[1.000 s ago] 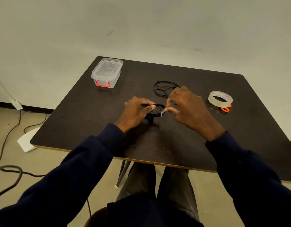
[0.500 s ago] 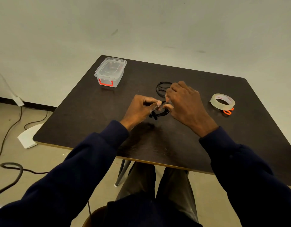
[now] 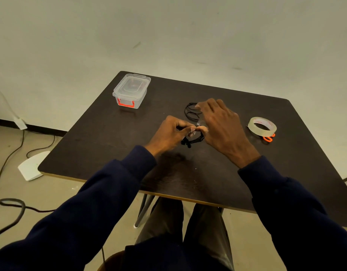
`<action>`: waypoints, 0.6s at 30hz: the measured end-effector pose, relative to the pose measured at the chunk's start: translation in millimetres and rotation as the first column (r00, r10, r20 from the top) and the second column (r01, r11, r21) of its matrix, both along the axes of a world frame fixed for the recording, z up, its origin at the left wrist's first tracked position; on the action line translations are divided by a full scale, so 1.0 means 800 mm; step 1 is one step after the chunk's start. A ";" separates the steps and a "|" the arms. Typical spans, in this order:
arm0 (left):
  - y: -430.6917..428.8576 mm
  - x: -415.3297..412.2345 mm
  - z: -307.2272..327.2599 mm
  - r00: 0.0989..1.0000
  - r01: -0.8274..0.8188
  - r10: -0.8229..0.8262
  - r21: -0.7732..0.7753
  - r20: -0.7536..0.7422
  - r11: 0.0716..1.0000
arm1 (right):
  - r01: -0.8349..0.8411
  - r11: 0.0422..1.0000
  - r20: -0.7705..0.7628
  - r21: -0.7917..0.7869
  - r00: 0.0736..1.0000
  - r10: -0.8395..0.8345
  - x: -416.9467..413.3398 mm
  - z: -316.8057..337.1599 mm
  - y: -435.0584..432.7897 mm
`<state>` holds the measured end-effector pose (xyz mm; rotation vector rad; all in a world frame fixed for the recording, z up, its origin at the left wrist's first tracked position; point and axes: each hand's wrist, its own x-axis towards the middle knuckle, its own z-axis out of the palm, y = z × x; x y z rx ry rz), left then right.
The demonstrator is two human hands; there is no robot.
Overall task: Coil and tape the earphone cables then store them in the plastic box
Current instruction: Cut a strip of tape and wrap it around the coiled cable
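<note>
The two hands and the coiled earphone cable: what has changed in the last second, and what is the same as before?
The right hand closed in from the right until its fingertips met those of the left hand over the coiled earphone cable; both pinch it, with a small clear piece of tape between them. The loose cable, plastic box, tape roll and scissors stayed put.

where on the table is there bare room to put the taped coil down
Bare: the near-left table between the plastic box and the left hand, and the near edge below both hands. Crowded: mid-table around the right hand, loose cable, and tape roll over scissors.
</note>
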<state>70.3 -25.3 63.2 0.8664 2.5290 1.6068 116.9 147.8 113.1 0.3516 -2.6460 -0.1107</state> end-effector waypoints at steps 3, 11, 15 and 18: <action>-0.002 -0.001 0.002 1.000 0.009 -0.010 0.065 0.011 0.998 | -0.032 0.994 -0.076 -0.101 0.997 0.024 0.005 -0.006 0.004; -0.001 -0.005 0.005 0.999 0.010 -0.016 0.128 0.046 0.992 | -0.077 0.971 -0.184 -0.228 0.982 0.035 0.013 -0.019 0.006; 0.001 -0.007 0.003 0.994 0.000 -0.021 0.189 0.108 0.982 | -0.086 0.977 -0.333 -0.196 0.943 0.016 0.015 -0.022 0.004; 0.004 -0.008 0.004 0.990 0.012 -0.043 0.226 0.131 0.974 | -0.096 0.986 -0.375 -0.138 0.926 0.038 0.016 -0.027 0.007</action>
